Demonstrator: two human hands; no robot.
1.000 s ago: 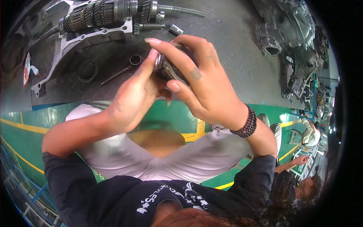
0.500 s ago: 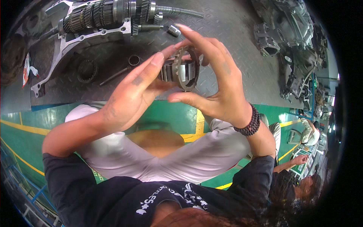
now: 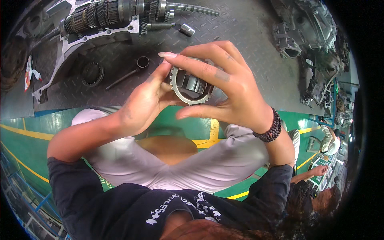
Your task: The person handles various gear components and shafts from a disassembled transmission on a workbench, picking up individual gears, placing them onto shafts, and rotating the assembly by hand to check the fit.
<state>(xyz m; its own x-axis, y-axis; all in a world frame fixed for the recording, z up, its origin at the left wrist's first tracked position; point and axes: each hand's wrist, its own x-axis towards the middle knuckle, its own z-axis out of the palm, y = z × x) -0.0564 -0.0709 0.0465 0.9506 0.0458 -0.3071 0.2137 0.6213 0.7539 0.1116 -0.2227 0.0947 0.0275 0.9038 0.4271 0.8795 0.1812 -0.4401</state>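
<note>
Both my hands hold a toothed metal ring (image 3: 175, 87) just over the near edge of the workbench. Inside its opening a shiny cylindrical metal part (image 3: 195, 85) shows; how the two fit together is partly hidden. My left hand (image 3: 140, 105) is closed on the ring's left side, with its fingers partly hidden behind it. My right hand (image 3: 236, 86) curves around the other side, fingers across the top and thumb at the lower edge. The ring's open face is turned up toward me.
On the dark metal workbench (image 3: 248, 60), a geared shaft (image 3: 106, 16) lies in an open housing (image 3: 74, 45). Nearby are a dark toothed ring (image 3: 92, 74), a rod (image 3: 122, 79), a small round collar (image 3: 143, 62) and a metal sleeve (image 3: 187, 29). Castings (image 3: 288, 42) stand right; another person's hand (image 3: 319, 170) shows lower right.
The toothed ring has turned from nearly edge-on to face me and sits slightly lower. My right fingers have moved left and down across its top. The sleeve on the bench shows fully now.
</note>
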